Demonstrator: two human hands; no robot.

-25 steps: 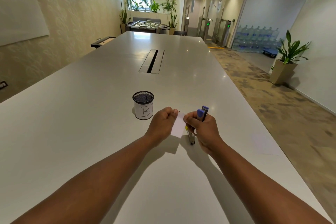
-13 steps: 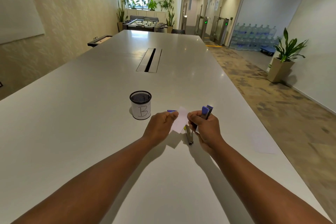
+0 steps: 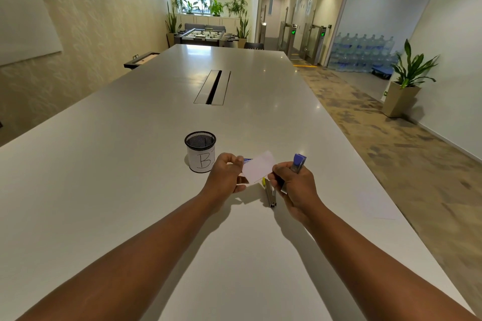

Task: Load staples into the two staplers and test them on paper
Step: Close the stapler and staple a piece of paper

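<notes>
My left hand (image 3: 226, 175) pinches the left edge of a small white paper slip (image 3: 259, 166), lifted a little above the white table (image 3: 130, 177). My right hand (image 3: 296, 187) grips a blue stapler (image 3: 298, 162) whose blue end sticks up above my fingers; its front end meets the slip's right edge. A second stapler (image 3: 270, 193), grey metal with a yellow tip, lies on the table between my hands. A small blue object (image 3: 247, 159), partly hidden, peeks out behind the slip.
A black mesh cup (image 3: 200, 151) with a white label marked "B" stands just left of my left hand. A white sheet of paper (image 3: 375, 206) lies near the table's right edge. A cable slot (image 3: 213, 87) runs along the table's middle.
The paper slip has come up off the table between my hands and now shows more fully. My right hand with the blue stapler shifted slightly right. The grey stapler stayed put.
</notes>
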